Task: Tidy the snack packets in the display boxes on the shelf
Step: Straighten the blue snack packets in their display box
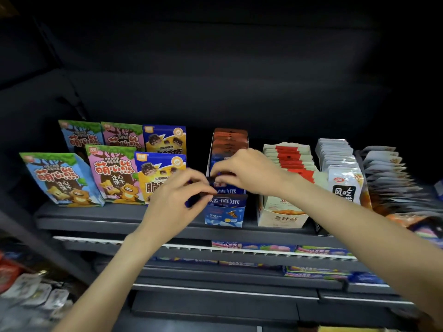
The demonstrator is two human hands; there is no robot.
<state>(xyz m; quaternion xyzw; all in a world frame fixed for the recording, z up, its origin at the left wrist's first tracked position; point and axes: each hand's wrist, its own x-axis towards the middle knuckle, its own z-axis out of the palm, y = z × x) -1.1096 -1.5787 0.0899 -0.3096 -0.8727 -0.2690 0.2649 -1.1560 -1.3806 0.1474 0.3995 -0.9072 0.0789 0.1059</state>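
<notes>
We work at the blue display box point(225, 213) on the shelf point(96, 215): our left hand point(178, 200) and right hand point(242, 170) each pinch a top corner of the front blue packet point(226, 188), which stands upright in the box, face toward us, long axis across. The left grip sits nearer us, the right just behind the box front.
</notes>
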